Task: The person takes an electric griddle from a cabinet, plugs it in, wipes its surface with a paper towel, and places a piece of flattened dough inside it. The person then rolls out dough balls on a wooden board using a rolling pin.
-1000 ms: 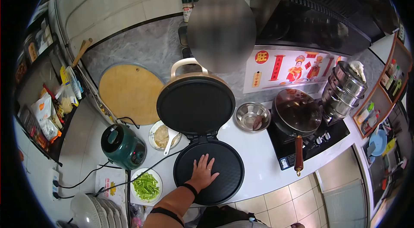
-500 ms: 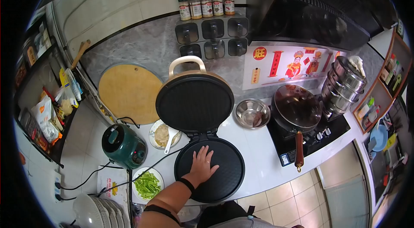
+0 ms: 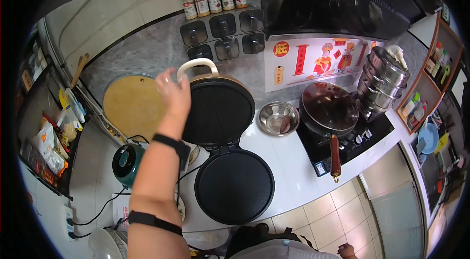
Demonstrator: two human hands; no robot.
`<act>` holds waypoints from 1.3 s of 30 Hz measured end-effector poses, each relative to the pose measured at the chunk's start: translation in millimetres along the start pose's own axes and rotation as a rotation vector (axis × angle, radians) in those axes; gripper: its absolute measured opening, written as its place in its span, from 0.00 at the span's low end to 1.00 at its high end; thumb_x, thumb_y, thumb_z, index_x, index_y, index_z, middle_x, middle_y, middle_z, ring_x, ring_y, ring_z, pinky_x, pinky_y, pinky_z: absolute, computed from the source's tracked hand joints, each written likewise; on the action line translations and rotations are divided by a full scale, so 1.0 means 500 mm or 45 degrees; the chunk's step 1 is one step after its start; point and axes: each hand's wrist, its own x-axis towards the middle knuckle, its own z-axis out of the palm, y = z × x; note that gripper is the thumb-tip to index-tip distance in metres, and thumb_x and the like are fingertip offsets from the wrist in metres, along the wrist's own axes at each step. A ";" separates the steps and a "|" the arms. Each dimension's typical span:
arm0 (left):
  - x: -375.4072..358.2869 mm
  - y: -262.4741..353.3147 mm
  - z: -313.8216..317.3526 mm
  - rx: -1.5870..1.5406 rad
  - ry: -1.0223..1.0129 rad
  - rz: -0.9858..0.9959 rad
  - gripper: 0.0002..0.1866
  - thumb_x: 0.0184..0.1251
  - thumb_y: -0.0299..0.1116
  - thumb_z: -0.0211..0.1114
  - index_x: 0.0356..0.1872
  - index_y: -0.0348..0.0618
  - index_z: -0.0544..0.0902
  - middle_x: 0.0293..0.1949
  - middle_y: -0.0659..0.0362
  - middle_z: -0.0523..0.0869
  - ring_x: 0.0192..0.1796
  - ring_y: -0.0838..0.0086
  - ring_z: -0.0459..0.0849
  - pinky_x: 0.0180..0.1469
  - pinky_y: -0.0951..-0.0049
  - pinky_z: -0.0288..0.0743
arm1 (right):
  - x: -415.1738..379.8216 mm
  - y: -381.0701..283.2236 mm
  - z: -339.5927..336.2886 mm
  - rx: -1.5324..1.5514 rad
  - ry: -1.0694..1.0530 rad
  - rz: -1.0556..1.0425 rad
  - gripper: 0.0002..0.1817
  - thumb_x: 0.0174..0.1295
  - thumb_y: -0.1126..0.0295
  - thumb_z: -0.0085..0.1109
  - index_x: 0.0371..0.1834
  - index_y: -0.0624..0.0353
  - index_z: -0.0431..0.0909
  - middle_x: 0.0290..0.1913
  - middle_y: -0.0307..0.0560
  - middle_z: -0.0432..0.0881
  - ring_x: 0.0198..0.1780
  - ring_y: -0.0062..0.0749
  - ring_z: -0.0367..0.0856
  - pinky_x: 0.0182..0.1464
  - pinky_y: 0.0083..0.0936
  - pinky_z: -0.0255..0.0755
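My left hand (image 3: pixel 172 95) is raised beside the cream handle (image 3: pixel 197 65) of an electric griddle, its fingers apart and nothing held in them. The thumb is right by the handle's left end. The griddle's ribbed black lid (image 3: pixel 220 112) stands up on its hinge, tilted back. Below it the round lower plate (image 3: pixel 235 188) lies bare on the white counter. My right hand (image 3: pixel 346 250) shows only in part at the bottom edge, low over the floor and away from the counter; its finger pose is unclear.
Left of the griddle are a round wooden board (image 3: pixel 129 107) and a green appliance (image 3: pixel 126 166); my forearm mostly hides two plates of food. To the right stand a steel bowl (image 3: pixel 278 119), a lidded pan (image 3: pixel 329 107) on the stove and a stacked steamer (image 3: pixel 383 82).
My left hand has risen from the lower plate to beside the lid's handle. The view has shifted slightly, and my right hand shows more at the bottom edge.
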 end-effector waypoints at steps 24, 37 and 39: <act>-0.215 0.176 -0.369 -0.163 -1.034 0.368 0.15 0.42 0.33 0.71 0.32 0.43 0.78 0.26 0.54 0.78 0.31 0.57 0.78 0.34 0.62 0.72 | 0.013 -0.057 0.006 0.055 -0.073 0.163 0.11 0.58 0.71 0.49 0.33 0.68 0.77 0.28 0.51 0.82 0.25 0.33 0.82 0.31 0.27 0.78; -0.590 0.173 -0.463 -0.436 -1.580 0.151 0.13 0.44 0.34 0.68 0.34 0.50 0.80 0.34 0.61 0.83 0.40 0.67 0.81 0.52 0.60 0.65 | 0.102 -0.208 -0.026 -0.129 -0.020 -0.127 0.11 0.55 0.65 0.52 0.35 0.58 0.81 0.33 0.54 0.82 0.38 0.44 0.81 0.44 0.34 0.74; -0.594 0.177 -0.458 -0.421 -1.657 0.107 0.10 0.51 0.37 0.64 0.34 0.47 0.80 0.34 0.57 0.83 0.41 0.61 0.80 0.50 0.57 0.68 | 0.086 -0.179 -0.022 -0.175 -0.010 -0.100 0.12 0.55 0.64 0.52 0.35 0.57 0.81 0.34 0.54 0.82 0.39 0.45 0.81 0.46 0.34 0.74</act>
